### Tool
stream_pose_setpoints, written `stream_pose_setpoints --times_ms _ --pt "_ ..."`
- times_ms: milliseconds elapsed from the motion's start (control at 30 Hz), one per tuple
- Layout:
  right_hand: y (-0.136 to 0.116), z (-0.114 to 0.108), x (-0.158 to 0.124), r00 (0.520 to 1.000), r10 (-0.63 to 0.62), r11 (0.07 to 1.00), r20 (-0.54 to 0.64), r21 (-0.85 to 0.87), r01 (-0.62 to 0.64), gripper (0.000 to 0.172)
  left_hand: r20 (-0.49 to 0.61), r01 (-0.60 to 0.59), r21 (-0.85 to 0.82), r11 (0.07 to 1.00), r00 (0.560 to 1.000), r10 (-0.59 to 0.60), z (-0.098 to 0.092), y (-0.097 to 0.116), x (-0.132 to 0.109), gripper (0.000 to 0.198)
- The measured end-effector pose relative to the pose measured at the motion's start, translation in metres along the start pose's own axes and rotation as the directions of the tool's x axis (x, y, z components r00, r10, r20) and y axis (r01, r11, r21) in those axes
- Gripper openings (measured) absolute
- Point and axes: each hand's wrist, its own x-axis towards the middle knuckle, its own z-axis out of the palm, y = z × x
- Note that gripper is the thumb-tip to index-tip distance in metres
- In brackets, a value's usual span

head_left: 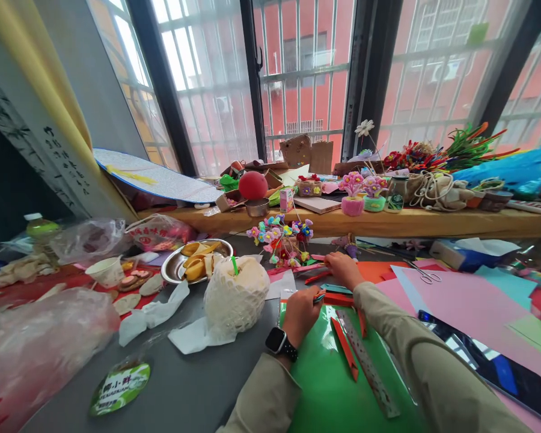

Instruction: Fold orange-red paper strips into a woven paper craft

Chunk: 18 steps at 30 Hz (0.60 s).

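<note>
My left hand, with a watch on its wrist, is closed around small folded paper strips whose ends show at the fingertips. Farther forward, my right hand has its fingers together at a pink folded paper strip; whether it grips the strip is hard to tell. Both hands are above the far end of a green mat. On the mat lie a ruler and an orange folded strip. More orange and blue strips lie between the hands.
Left of my hands stand a net-wrapped coconut and a metal bowl. Small craft flowers stand behind. Scissors, pink paper and a phone lie at the right. A wooden ledge runs behind.
</note>
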Motion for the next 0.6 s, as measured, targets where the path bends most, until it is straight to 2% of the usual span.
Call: stream_pose_setpoints --times_ms 133,267,333,400,433,500,533,600 --pt "0.006 -0.003 -0.004 0.999 -0.023 0.999 -0.034 0.024 0.024 0.014 0.001 0.002 -0.023 1.000 1.000 -0.002 -0.001 0.001 0.000 0.026" --pt "0.007 -0.008 -0.006 0.997 -0.016 0.998 -0.082 0.053 0.020 0.015 0.023 0.041 -0.055 0.998 0.999 -0.040 -0.003 0.002 -0.001 0.026" --pt "0.006 -0.013 -0.008 0.987 0.008 0.993 -0.161 0.119 0.011 0.017 0.007 0.071 -0.103 0.992 0.997 -0.070 -0.003 0.002 0.000 0.025" --pt "0.004 -0.021 -0.013 0.945 0.090 0.952 -0.314 0.306 0.011 0.017 -0.041 0.094 -0.172 0.981 0.994 -0.102 -0.003 0.001 0.000 0.025" --pt "0.002 -0.025 -0.017 0.917 0.157 0.908 -0.366 0.419 0.012 0.017 -0.072 0.103 -0.205 0.973 0.990 -0.120 -0.003 0.001 0.000 0.026" --pt "-0.003 -0.034 -0.028 0.872 0.309 0.755 -0.378 0.655 0.016 0.018 -0.130 0.105 -0.268 0.958 0.981 -0.144 -0.003 0.001 0.001 0.029" --pt "-0.007 -0.037 -0.035 0.849 0.388 0.648 -0.358 0.762 0.026 0.018 -0.154 0.095 -0.299 0.949 0.977 -0.147 -0.004 0.001 0.001 0.031" --pt "-0.015 -0.043 -0.050 0.830 0.503 0.341 -0.240 0.938 0.064 0.019 -0.196 0.048 -0.366 0.929 0.972 -0.128 -0.005 0.002 0.002 0.033"
